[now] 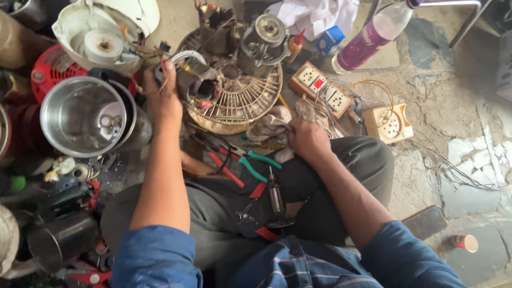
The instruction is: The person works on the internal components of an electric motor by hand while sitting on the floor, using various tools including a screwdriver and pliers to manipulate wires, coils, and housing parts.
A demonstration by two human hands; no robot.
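Note:
My left hand (164, 98) reaches forward and grips a dark motor stator (196, 82) with copper windings and loose wires, held above a round wire fan guard (242, 98). My right hand (306, 140) rests on a dirty grey rag (269, 125) by my knee, fingers curled closed on the cloth. A motor rotor with shaft (276, 200) lies on my lap between my legs. Pliers with red handles (224, 168) and green handles (255, 165) lie in front of my lap.
A steel jar (82, 116) and a white appliance housing (101, 32) stand at the left among red and dark parts. Switch-socket boards (322, 88) and a beige socket (392, 124) with wires lie right. A bottle (370, 37) and paper cup (465, 242) sit on cracked floor.

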